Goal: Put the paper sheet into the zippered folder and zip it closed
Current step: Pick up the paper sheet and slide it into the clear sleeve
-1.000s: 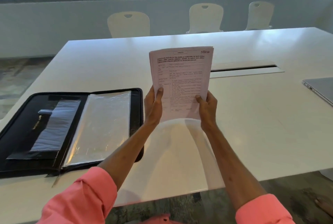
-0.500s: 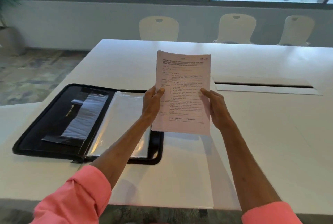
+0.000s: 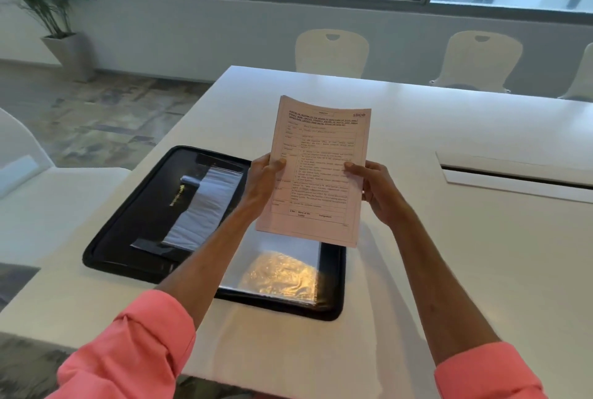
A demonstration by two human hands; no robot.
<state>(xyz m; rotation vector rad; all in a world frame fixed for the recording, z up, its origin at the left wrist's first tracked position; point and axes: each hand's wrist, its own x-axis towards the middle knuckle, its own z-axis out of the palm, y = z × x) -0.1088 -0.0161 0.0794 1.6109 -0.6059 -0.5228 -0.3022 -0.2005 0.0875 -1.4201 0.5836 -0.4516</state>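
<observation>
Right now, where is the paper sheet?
In the head view the paper sheet is centre frame, held upright off the table by the left hand and right hand, above the open folder.

Both hands hold the paper sheet (image 3: 316, 170) upright above the open black folder (image 3: 128, 222) on the white table (image 3: 465, 254): left hand (image 3: 261, 185) grips its left edge, right hand (image 3: 373, 188) its right edge, pink sleeves (image 3: 128, 350) in the foreground.
</observation>
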